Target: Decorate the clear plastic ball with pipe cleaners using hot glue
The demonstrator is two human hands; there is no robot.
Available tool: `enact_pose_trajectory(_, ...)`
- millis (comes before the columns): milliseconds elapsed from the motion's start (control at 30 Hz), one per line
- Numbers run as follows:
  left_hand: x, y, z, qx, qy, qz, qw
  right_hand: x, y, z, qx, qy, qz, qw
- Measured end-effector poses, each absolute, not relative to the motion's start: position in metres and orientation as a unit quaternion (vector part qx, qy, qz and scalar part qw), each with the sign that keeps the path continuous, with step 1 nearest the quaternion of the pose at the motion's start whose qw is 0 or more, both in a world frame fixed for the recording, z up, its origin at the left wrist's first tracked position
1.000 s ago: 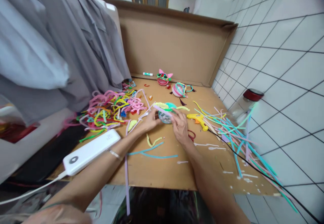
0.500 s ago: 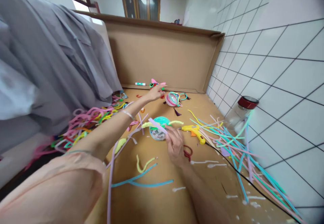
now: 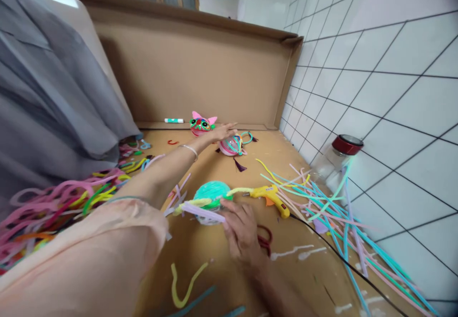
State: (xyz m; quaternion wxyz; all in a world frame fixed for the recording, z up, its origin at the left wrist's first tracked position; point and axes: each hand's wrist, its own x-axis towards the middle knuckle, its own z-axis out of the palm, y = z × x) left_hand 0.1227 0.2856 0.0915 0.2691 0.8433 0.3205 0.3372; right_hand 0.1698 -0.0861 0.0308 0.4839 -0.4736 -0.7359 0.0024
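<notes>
My left hand (image 3: 226,132) reaches far forward, fingers stretched out over the top of a clear ball (image 3: 229,146) with pink and turquoise bands; whether it touches the ball is unclear. Nearer, my right hand (image 3: 239,221) has its fingers pressed round the end of a lilac pipe-cleaner piece (image 3: 202,211). That piece lies across a turquoise round piece (image 3: 212,190) with yellow strips at its sides. A yellow glue gun (image 3: 270,197) rests just right of it. Beside the ball sits a colourful cat-like face (image 3: 201,124) with pink ears.
Pipe cleaners are heaped at the left (image 3: 64,197) and spread at the right (image 3: 343,226). A red-lidded jar (image 3: 334,162) stands by the tiled wall. Red scissors (image 3: 265,240) lie beside my right hand. A cardboard wall (image 3: 193,64) closes the back, with a glue stick (image 3: 174,121) before it.
My left hand has moved from in front of the cat-like face to over the clear ball, uncovering the face. The camera view has shifted; my right hand still holds the lilac piece.
</notes>
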Motion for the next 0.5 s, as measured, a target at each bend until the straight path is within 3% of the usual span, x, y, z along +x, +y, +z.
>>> enact_pose_trajectory(267,0.122,0.284,0.08,0.846,0.322,0.285,0.316,0.171,-0.085,0.029,-0.49,-0.73,0.002,0.477)
enact_pose_trajectory(500,0.089,0.25,0.056,0.784,0.321,0.338,0.411,0.169,-0.084,0.026,-0.47,-0.737,-0.028,0.485)
